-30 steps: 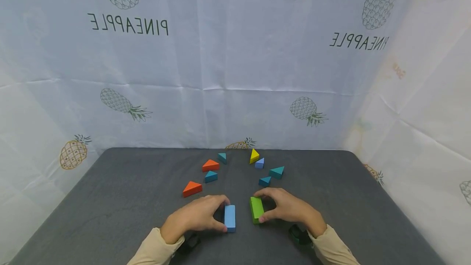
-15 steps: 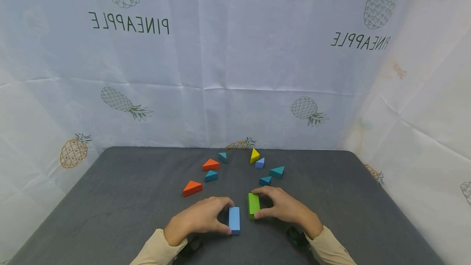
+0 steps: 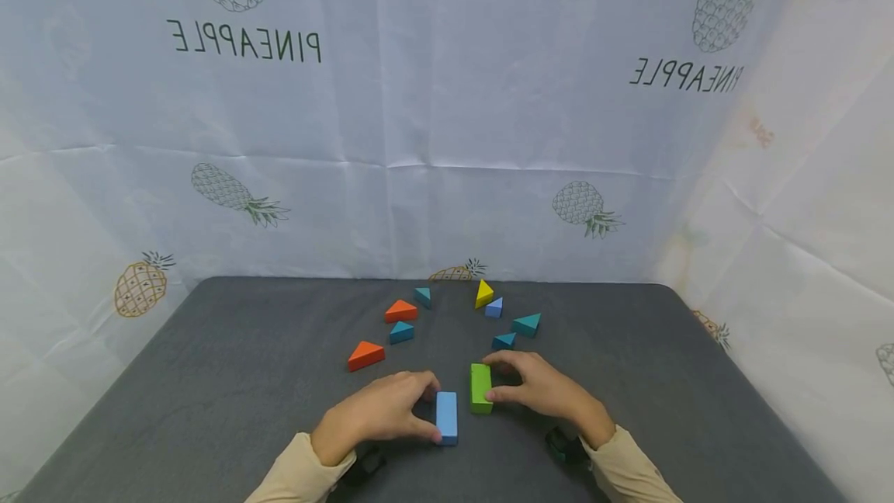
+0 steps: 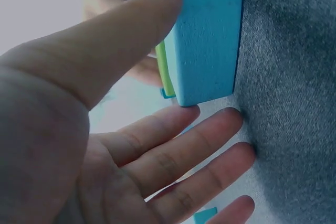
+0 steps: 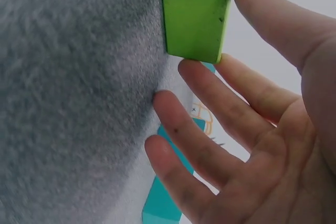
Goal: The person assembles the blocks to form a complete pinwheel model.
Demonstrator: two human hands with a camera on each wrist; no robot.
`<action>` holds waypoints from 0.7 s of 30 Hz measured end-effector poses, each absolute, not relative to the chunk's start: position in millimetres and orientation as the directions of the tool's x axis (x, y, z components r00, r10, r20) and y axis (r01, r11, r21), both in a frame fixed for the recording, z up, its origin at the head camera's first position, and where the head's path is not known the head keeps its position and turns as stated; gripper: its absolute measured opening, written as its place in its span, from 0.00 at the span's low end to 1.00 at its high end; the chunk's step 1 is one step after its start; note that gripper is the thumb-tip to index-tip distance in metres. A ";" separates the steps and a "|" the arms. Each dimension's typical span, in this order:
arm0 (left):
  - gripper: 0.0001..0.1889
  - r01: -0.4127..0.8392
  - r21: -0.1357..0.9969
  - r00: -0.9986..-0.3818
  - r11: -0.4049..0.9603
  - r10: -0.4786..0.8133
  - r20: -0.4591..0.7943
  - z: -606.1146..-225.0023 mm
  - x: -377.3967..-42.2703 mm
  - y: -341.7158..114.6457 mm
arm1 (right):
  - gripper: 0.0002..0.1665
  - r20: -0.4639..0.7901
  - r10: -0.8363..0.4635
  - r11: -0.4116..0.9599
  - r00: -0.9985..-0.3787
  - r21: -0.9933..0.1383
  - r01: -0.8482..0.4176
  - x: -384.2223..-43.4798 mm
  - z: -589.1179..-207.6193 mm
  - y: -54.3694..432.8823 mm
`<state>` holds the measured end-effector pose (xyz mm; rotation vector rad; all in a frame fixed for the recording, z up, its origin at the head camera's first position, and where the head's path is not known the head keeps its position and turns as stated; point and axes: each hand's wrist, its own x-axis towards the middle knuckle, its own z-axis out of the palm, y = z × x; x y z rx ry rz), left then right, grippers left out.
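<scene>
My left hand (image 3: 380, 410) holds a light-blue rectangular block (image 3: 447, 419) at its two ends, thumb at the near end and index finger at the far one. In the left wrist view the blue block (image 4: 207, 43) stands on the dark tabletop, the other fingers stretched out beside it. A green rectangular block (image 3: 480, 386) lies slightly farther back, a narrow gap to the right of the blue one. My right hand (image 3: 548, 390) has its thumb at that block's near right side and its index finger at the far end. The right wrist view shows the green block (image 5: 197, 17) between thumb and index fingertips.
Beyond the left hand lie orange triangular blocks (image 3: 366, 356) and teal ones (image 3: 401, 332). Behind the right hand are teal triangles (image 3: 527, 324), a small blue triangle (image 3: 493, 307) and a yellow one (image 3: 484, 294). A pineapple-print cloth (image 3: 447, 99) hangs behind the grey table (image 3: 244, 348).
The blue block has shifted right with my left hand. The green block has moved left and slightly back, then straightened, so the two blocks now stand closer together. The triangles stayed put.
</scene>
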<state>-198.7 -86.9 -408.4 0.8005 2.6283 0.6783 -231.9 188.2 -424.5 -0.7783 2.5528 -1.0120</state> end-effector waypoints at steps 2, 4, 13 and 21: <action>0.28 0.441 0.521 -0.795 0.731 0.588 -0.151 -409.1 -198.6 -86.0 | 0.34 -0.052 -0.576 0.603 -0.816 -0.701 -0.381 -231.9 -425.7 186.8; 0.28 0.446 0.519 -0.793 0.729 0.591 -0.150 -410.0 -198.4 -84.9 | 0.34 -0.039 -0.575 0.598 -0.817 -0.702 -0.387 -231.8 -427.0 185.5; 0.30 0.445 0.520 -0.790 0.729 0.593 -0.154 -411.3 -197.4 -80.2 | 0.35 0.001 -0.558 0.596 -0.830 -0.696 -0.401 -231.3 -432.4 178.0; 0.29 0.448 0.509 -0.791 0.735 0.591 -0.157 -410.8 -195.7 -79.3 | 0.34 0.014 -0.546 0.612 -0.838 -0.676 -0.411 -231.3 -435.5 174.8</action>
